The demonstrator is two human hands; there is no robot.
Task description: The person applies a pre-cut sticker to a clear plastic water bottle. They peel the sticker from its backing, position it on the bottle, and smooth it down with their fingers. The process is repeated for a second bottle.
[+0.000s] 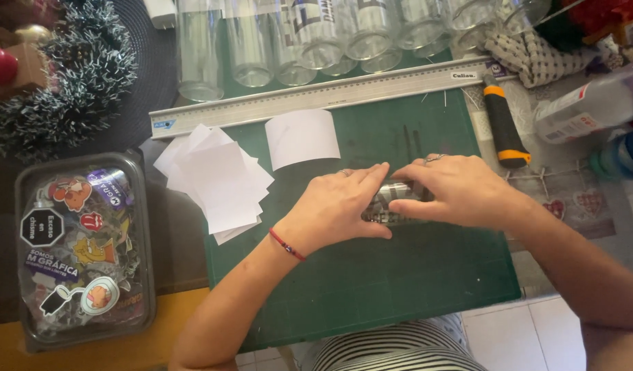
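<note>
Both hands rest on the green cutting mat point(399, 282) and together cover a small clear glass point(392, 204) lying on its side, with a dark printed patch showing between the fingers. My left hand point(340, 206), with a red cord bracelet at the wrist, grips its near side. From the right, my right hand point(457, 189) presses over the top of the glass. Most of the glass is hidden by the fingers.
A pile of white paper squares point(217, 182) and one curled white sheet point(303, 137) lie on the mat's left. A long metal ruler point(316, 96) lies behind, with a row of clear glasses point(316, 41) beyond it. An orange-black utility knife point(503, 127) is at right, a sticker tray point(83, 251) at left.
</note>
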